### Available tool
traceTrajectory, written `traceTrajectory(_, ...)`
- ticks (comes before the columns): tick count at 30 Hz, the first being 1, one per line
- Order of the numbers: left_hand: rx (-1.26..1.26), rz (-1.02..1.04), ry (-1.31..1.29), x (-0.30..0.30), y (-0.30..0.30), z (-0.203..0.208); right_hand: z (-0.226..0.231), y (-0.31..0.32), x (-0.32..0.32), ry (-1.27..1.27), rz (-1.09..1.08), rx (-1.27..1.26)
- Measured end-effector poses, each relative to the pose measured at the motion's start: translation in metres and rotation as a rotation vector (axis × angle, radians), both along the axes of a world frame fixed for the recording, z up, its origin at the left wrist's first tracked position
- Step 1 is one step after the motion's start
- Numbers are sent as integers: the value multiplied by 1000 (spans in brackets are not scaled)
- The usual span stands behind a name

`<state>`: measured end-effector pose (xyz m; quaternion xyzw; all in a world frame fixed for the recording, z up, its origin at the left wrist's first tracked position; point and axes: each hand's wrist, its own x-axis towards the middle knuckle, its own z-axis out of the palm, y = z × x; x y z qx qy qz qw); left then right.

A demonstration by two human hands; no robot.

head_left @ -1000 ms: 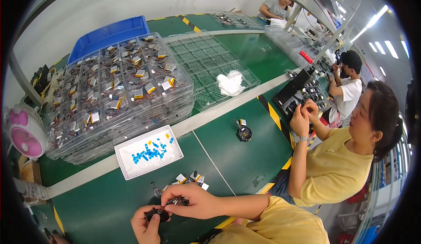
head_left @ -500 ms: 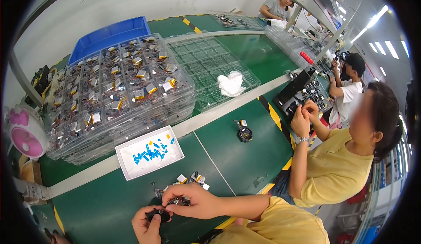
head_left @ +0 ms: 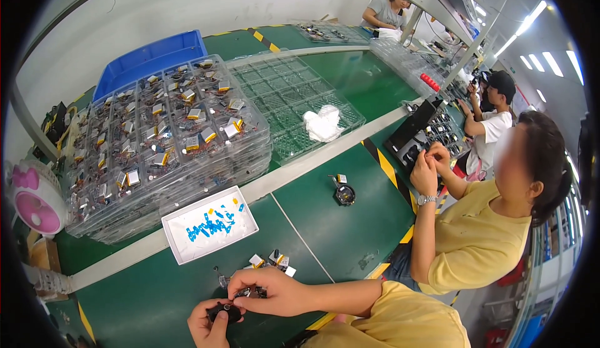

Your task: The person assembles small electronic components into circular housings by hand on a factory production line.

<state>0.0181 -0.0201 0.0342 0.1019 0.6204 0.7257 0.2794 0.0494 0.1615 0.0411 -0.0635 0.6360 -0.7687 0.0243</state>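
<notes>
My left hand [head_left: 205, 324] is closed round a small black rounded casing [head_left: 227, 314], its thumb pressed on the front. Up against that casing, my right hand [head_left: 276, 290] pinches a small dark electronic part with bits of metal [head_left: 252, 292], partly hidden by the fingers. Just beyond the hands lies a small heap of silver battery cells [head_left: 281, 262] with yellow ends and thin wires. A round black housing [head_left: 344, 194] with a cell wired to it sits farther right on the green table [head_left: 300, 210].
A white box [head_left: 209, 226] holds blue and yellow bits. Behind it rise stacked clear trays [head_left: 169, 135] of wired cells, a blue bin [head_left: 150, 63], and a clear tray [head_left: 287, 91] with a white cloth [head_left: 323, 123]. A pink-and-white fan [head_left: 37, 201] stands left; a co-worker in yellow [head_left: 478, 229] sits right.
The whole view has shifted slightly. Both hands keep their hold, and the right fingertips have moved a little against the black casing.
</notes>
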Motion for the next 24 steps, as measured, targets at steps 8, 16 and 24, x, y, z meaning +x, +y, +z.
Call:
traceTrajectory(8,51,127,-71,2,1,-10,-3,-2,0,-34,13,-47)
traceTrajectory(16,47,103,-90,1,0,-10,-4,-1,1,-16,8,-21)
traceTrajectory(24,19,21,-1,-1,-1,4,-6,-1,-1,-42,-8,-7)
